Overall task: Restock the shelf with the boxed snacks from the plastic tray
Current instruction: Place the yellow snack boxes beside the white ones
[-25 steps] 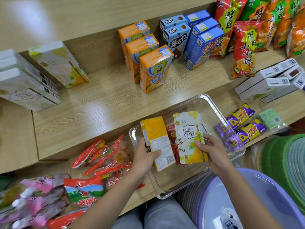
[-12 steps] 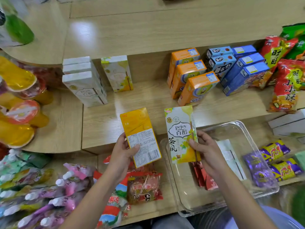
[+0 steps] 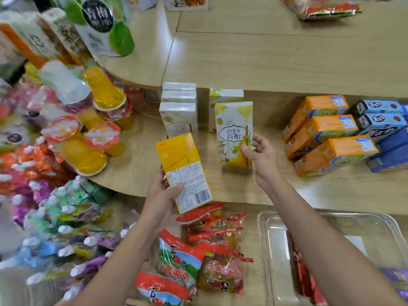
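Note:
My left hand (image 3: 162, 196) grips a yellow snack box (image 3: 183, 171) by its lower edge, back label facing me, held over the front of the wooden shelf (image 3: 309, 186). My right hand (image 3: 260, 154) pinches the right side of a white and yellow tea-flavour box (image 3: 233, 133), which stands upright on the shelf in front of a matching box (image 3: 225, 96). A row of white boxes (image 3: 178, 113) stands just left of it. The clear plastic tray (image 3: 273, 250) lies at the lower right, with red packets inside.
Orange boxes (image 3: 326, 138) and blue boxes (image 3: 382, 127) lie on the shelf to the right. Jelly cups (image 3: 95, 138) crowd the rounded shelf at the left. Bagged snacks (image 3: 198, 255) lie on the lower shelf below my left hand. An upper shelf board overhangs the boxes.
Both hands moved up and away from the tray to the shelf. The tea-flavour box now stands on the shelf by the matching one; the yellow box stays in my left hand.

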